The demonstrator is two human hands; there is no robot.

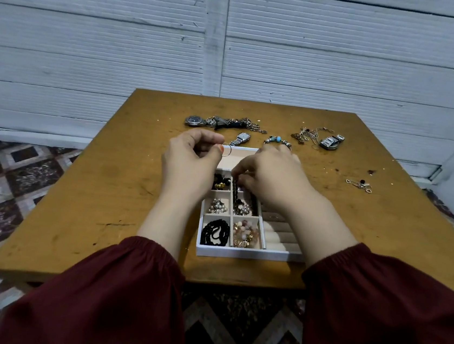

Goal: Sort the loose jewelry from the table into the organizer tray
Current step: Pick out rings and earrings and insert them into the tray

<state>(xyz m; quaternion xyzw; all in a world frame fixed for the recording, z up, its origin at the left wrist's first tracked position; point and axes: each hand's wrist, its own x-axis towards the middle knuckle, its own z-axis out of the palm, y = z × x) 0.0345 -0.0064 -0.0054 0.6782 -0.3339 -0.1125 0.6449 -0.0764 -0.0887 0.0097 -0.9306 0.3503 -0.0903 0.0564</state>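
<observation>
Reader: Where are the hands, and what do they hold?

Describer: Viewed from the wearer's head, both hands hang over the far half of a white organizer tray [239,254] set mid-way across a worn wooden table [99,185]. The left hand [190,164] pinches a thin hoop [227,150] between thumb and forefinger, above the tray's far-left corner. The right hand [272,177] has its fingers curled downward and seems to pinch the top of a dark beaded strand [235,194], which trails into a middle compartment.

Reader: How will those pieces handle?

Describer: Both look very light. The hoop is probably stiff but fine wire, easy to bend or drop, so a pinch on its rim suits it. The strand is limp. Lifted by one end it would likely swing and could snag on a divider or a neighbour, and a pearl cluster [217,206] lies in the next cell.

Reader: What is left on the table?

Describer: Along the far side are a round watch [195,120], a silver watch [241,139] just beyond the tray, a bead bracelet [276,140] just behind the right hand, and a knot of fine chains [309,134]. A small chain [360,184] lies well apart on the right.

Reader: Is there room to move?

Describer: There is bare wood on both sides of the tray, but the far side is crowded. The near cells hold black beads [214,231] and pink beads [245,233], while the padded ring rolls [278,235] look free.
</observation>
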